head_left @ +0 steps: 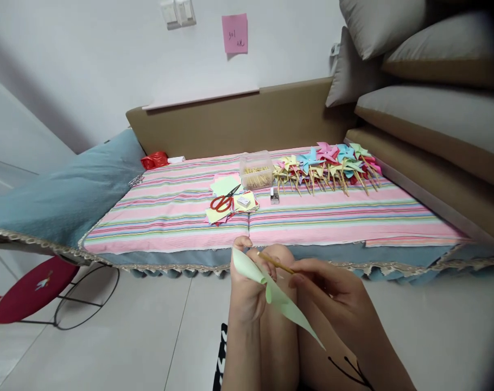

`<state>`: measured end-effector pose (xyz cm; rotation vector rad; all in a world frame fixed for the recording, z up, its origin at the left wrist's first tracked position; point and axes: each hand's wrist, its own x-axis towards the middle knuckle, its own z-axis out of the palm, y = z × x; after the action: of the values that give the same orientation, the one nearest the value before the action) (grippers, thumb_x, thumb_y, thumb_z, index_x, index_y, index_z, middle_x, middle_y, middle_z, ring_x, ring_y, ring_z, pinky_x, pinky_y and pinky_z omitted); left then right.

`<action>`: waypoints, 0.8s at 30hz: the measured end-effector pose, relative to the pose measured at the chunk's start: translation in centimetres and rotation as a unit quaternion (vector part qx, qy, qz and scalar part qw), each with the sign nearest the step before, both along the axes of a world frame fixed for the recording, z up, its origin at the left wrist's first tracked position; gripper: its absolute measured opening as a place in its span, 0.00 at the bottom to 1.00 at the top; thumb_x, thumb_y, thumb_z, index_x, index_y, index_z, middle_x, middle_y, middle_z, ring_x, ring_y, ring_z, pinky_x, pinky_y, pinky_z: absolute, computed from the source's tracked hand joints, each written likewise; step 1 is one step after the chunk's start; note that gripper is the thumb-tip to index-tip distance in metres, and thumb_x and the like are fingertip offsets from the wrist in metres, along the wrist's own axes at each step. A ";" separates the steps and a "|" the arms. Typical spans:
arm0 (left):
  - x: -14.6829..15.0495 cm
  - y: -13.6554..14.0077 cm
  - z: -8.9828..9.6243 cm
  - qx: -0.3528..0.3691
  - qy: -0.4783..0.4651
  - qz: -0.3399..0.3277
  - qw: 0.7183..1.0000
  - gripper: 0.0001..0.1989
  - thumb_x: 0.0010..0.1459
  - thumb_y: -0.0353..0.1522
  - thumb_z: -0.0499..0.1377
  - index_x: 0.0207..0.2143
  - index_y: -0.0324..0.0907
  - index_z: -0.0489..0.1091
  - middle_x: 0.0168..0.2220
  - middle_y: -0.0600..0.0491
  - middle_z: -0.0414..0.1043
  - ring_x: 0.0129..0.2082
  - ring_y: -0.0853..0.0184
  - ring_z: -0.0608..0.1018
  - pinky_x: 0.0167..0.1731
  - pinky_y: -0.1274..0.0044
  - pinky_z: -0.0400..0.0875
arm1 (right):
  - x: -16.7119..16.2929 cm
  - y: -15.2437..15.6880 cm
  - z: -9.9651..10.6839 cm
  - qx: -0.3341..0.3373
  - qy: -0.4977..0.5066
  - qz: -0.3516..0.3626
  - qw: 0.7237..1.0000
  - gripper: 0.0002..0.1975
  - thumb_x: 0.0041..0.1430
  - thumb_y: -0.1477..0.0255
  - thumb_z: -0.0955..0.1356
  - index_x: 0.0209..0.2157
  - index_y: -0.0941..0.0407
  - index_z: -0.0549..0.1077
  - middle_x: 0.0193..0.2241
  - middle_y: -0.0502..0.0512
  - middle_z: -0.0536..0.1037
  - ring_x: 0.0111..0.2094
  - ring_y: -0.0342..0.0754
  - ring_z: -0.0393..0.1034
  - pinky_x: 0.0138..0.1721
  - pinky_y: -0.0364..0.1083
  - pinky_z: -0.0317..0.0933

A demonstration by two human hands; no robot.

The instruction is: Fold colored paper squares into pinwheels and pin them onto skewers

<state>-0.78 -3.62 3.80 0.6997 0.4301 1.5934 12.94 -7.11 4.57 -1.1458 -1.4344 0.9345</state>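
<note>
Holding a pale green sheet of thin paper (290, 309), curled at its middle, in the left hand (247, 296) above the bare legs (278, 347), while levelling a slim tan wooden stick (283, 266) beside it with the right hand (336, 290). Probably working best by keeping the curls gathered, supporting the paper's middle without crushing it, and lining up the stick carefully before pressing. Gripping the paper in the left fingers, not showing clearly whether touching the stick too; pinching the stick between right thumb and fingertips, leaving its far tip bare.
</note>
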 end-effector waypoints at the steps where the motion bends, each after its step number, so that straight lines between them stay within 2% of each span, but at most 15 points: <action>1: 0.0 0.0 0.0 0.001 -0.004 0.008 1.000 0.17 0.47 0.36 0.68 0.35 0.47 0.63 0.15 0.65 0.64 0.15 0.76 0.68 0.26 0.80 0.66 | 0.0 0.0 0.0 0.002 -0.001 0.001 1.000 0.07 0.56 0.66 0.70 0.35 0.50 0.80 0.30 0.53 0.81 0.30 0.49 0.73 0.31 0.46 0.66; 3: 0.0 0.0 0.1 0.001 -0.014 0.021 1.000 0.19 0.45 0.35 0.69 0.36 0.47 0.64 0.16 0.66 0.65 0.16 0.76 0.68 0.27 0.80 0.67 | -0.1 0.0 0.0 0.004 -0.005 0.000 1.000 0.07 0.56 0.66 0.70 0.36 0.50 0.80 0.29 0.52 0.80 0.29 0.49 0.72 0.30 0.45 0.66; 7: 0.0 0.3 0.1 -0.004 -0.029 0.025 0.999 0.28 0.36 0.34 0.73 0.39 0.48 0.64 0.18 0.66 0.65 0.20 0.77 0.69 0.33 0.79 0.68 | -0.2 0.2 0.2 0.010 -0.008 -0.008 1.000 0.07 0.56 0.67 0.70 0.37 0.49 0.80 0.30 0.53 0.80 0.30 0.50 0.73 0.30 0.46 0.66; 11: -0.4 0.7 -0.3 -0.021 -0.018 0.038 0.999 0.27 0.37 0.39 0.73 0.38 0.48 0.63 0.16 0.65 0.62 0.28 0.71 0.74 0.41 0.75 0.67 | -0.1 0.2 0.2 0.014 -0.016 -0.016 1.000 0.08 0.55 0.67 0.70 0.37 0.48 0.80 0.32 0.54 0.80 0.34 0.53 0.73 0.33 0.48 0.67; 15: -0.8 1.0 -0.7 -0.012 0.002 0.028 1.000 0.26 0.39 0.38 0.72 0.37 0.48 0.63 0.16 0.65 0.64 0.27 0.72 0.74 0.40 0.74 0.68 | -0.3 0.4 -0.1 0.000 -0.023 -0.039 0.999 0.07 0.55 0.67 0.70 0.37 0.48 0.79 0.33 0.54 0.80 0.34 0.53 0.73 0.34 0.49 0.66; 18: -1.0 1.2 -0.8 -0.005 0.015 0.017 1.000 0.25 0.39 0.37 0.72 0.37 0.47 0.62 0.17 0.65 0.65 0.24 0.73 0.73 0.39 0.75 0.68 | -0.5 0.9 -0.3 -0.011 0.072 -0.061 0.996 0.05 0.59 0.67 0.67 0.37 0.49 0.75 0.34 0.52 0.79 0.37 0.51 0.72 0.40 0.50 0.65; 21: -1.3 1.5 -1.0 0.002 0.013 0.013 1.000 0.26 0.39 0.34 0.72 0.38 0.47 0.62 0.17 0.66 0.64 0.20 0.76 0.70 0.35 0.76 0.68 | -0.3 1.9 -0.6 0.033 0.174 -0.099 0.979 0.03 0.60 0.70 0.66 0.35 0.50 0.72 0.41 0.53 0.75 0.46 0.50 0.68 0.49 0.50 0.61; 22: -1.4 1.5 -1.2 0.006 0.010 0.012 1.000 0.27 0.39 0.33 0.72 0.39 0.47 0.62 0.18 0.66 0.64 0.20 0.77 0.70 0.34 0.78 0.68 | -0.1 2.2 -0.8 0.059 0.187 -0.122 0.973 0.02 0.59 0.72 0.67 0.34 0.50 0.73 0.41 0.52 0.74 0.46 0.49 0.67 0.48 0.49 0.60; 24: -1.7 1.7 -1.5 0.009 0.004 0.008 1.000 0.28 0.38 0.32 0.72 0.41 0.47 0.62 0.19 0.65 0.64 0.20 0.77 0.69 0.31 0.80 0.67 | 0.2 2.5 -1.1 0.093 0.207 -0.156 0.961 0.03 0.57 0.73 0.69 0.33 0.50 0.74 0.34 0.50 0.72 0.37 0.45 0.67 0.41 0.45 0.61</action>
<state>-2.46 -1.94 2.32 0.7194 0.4286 1.6123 13.16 -4.61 3.52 -0.9345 -0.9473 0.7432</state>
